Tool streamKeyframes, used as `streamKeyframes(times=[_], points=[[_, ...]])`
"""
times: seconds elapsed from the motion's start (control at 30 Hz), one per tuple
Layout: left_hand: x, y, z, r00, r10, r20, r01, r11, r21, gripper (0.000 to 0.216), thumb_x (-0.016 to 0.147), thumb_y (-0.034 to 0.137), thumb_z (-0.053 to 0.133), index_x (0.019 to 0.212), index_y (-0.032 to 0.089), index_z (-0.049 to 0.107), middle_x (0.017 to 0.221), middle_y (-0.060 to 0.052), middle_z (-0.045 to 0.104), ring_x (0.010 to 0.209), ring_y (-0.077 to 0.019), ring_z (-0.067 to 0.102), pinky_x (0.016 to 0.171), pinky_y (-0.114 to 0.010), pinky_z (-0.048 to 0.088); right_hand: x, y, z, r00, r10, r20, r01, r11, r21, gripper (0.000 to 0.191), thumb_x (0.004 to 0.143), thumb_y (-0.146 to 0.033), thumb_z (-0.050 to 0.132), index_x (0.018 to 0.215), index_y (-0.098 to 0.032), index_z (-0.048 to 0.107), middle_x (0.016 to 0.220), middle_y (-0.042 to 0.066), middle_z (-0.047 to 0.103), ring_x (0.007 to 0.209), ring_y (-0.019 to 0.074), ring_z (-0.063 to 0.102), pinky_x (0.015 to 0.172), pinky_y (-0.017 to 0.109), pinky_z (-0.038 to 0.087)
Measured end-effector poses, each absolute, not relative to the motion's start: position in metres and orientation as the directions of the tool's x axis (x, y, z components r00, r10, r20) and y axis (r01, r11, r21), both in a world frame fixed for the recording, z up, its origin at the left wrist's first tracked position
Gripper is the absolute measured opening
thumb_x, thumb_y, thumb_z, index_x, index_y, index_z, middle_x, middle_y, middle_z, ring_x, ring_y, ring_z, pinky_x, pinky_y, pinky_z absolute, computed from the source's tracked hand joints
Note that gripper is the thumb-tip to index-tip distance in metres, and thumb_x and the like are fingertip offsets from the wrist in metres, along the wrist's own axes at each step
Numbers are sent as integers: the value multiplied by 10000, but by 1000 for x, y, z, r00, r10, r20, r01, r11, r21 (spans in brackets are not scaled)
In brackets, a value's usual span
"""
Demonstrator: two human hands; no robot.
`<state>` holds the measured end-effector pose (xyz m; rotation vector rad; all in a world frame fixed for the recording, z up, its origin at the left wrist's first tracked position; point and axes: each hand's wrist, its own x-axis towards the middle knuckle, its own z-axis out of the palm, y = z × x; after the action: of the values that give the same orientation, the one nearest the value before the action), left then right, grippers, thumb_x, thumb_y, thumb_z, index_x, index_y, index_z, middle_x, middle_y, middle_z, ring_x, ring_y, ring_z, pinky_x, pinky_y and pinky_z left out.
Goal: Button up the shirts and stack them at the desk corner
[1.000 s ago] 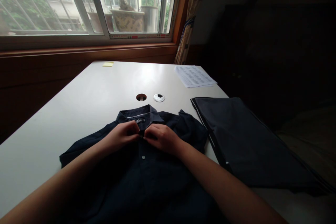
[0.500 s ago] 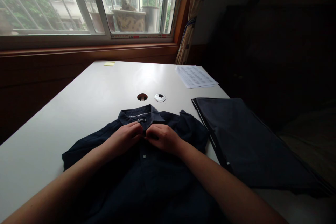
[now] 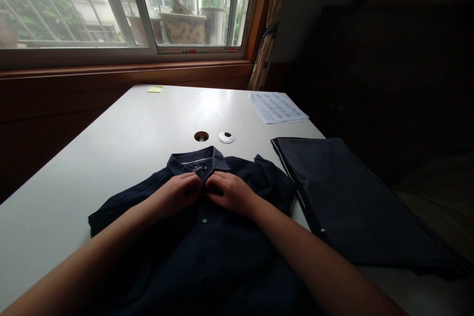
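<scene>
A dark navy shirt (image 3: 229,242) lies front up on the white table, its collar toward the window. My left hand (image 3: 181,188) and my right hand (image 3: 230,190) meet at the front opening just below the collar (image 3: 220,160). Both have their fingers pinched on the shirt's front edges, thumbs and fingertips nearly touching. Whatever sits between the fingertips is hidden; a button there cannot be made out. Lower down the front, a small pale button (image 3: 204,220) shows. Inside the neck, a label (image 3: 198,168) is visible.
To the right lies a folded dark cloth (image 3: 333,192) with a pale edge strip. Printed papers (image 3: 277,107) rest near the far right corner of the white table (image 3: 85,158). Beyond the shirt are a round cable hole (image 3: 201,137), its loose cover (image 3: 226,137) and a yellow note (image 3: 154,89).
Almost nothing differs. Both hands stay pinched at the same spot below the collar, with only slight shifts of the fingers and a tiny drift of the view.
</scene>
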<state>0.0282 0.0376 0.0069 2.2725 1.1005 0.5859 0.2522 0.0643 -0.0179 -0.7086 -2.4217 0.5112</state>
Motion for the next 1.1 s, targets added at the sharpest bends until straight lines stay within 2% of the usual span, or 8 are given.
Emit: streamKeyframes(times=[0.17,0.4,0.5,0.67,0.93,1.1], points=[[28,37,4,578,797,175,577,-551,603,82,826,105,525,794,180,537,809,-20,574,693,-133,521,625,-232,411,253,65,-18,-709,587,391,354,775,-523,135,837,-197,701,936,-204,609,905,31,640,801,168,606,723,259,477],[31,33,-1,602,741,299,542,-654,529,113,829,72,508,830,186,502,807,-15,552,725,-145,514,656,-249,437,252,64,-15,-707,635,312,404,724,-559,132,836,-190,698,940,-203,617,915,28,649,806,162,608,739,249,471],[32,30,-2,556,773,304,548,-616,566,125,821,84,536,892,184,508,815,-7,556,702,-134,530,640,-243,458,251,63,-14,-687,673,274,456,693,-559,137,823,-205,716,922,-205,621,887,19,646,787,162,601,729,253,459],[30,28,-3,486,826,286,519,-536,666,295,835,148,597,1117,180,520,862,-16,627,718,-138,616,645,-248,517,249,60,-10,-635,745,204,525,610,-594,152,798,-171,710,922,-201,627,840,9,635,754,154,593,690,243,437],[28,31,-6,483,838,254,566,-520,640,354,831,188,642,1172,200,545,901,-25,670,760,-160,660,685,-276,550,248,59,-10,-609,766,207,514,579,-633,136,796,-165,686,886,-198,589,812,8,641,753,164,595,684,256,422],[26,31,-11,508,800,318,553,-586,592,461,862,160,602,1290,219,442,885,-11,643,724,-141,635,635,-247,521,251,56,-10,-538,790,295,411,551,-726,311,846,-189,639,1119,-216,494,834,-17,625,696,137,585,650,235,433]])
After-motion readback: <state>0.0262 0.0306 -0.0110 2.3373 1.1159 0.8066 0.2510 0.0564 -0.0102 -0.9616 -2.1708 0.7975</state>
